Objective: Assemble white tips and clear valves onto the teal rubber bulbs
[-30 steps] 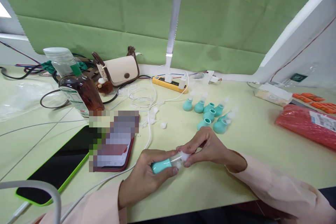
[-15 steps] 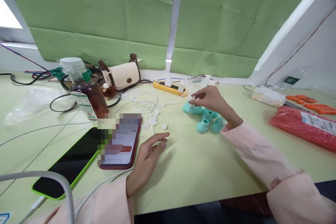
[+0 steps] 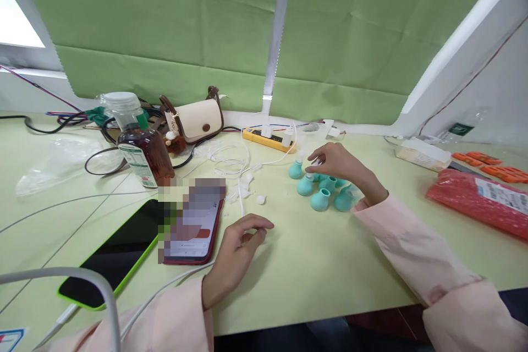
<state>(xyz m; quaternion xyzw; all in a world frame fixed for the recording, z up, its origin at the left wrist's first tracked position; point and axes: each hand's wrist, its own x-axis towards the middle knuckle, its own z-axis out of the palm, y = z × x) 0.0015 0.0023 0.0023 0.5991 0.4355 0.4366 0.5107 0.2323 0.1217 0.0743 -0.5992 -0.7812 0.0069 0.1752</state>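
Note:
My right hand (image 3: 330, 160) is over a cluster of small teal rubber bulbs, thumb and forefinger closed on the whitish, see-through nozzle of one bulb (image 3: 305, 186). Just behind it stands another teal bulb (image 3: 296, 169) with a clear nozzle on top. Open-necked bulbs, such as the front one (image 3: 320, 201), are close by, and one bulb with a clear piece (image 3: 343, 199) is under my right wrist. More bulbs are partly hidden by the hand. My left hand (image 3: 237, 247) rests on the table beside the red-cased phone (image 3: 210, 250), fingers loosely bent and holding nothing visible.
Small clear plastic pieces (image 3: 246, 184) and a white cable (image 3: 225, 160) lie mid-table. A yellow power strip (image 3: 268, 139) is behind. At left are a bottle of dark liquid (image 3: 148, 157), a handbag (image 3: 198, 121) and a green-edged phone (image 3: 115, 253). A red package (image 3: 474, 192) lies right.
My right hand has shifted from the rear bulb to the one in front of it. The rear bulb now stands free with its clear nozzle. My left fingers have curled slightly.

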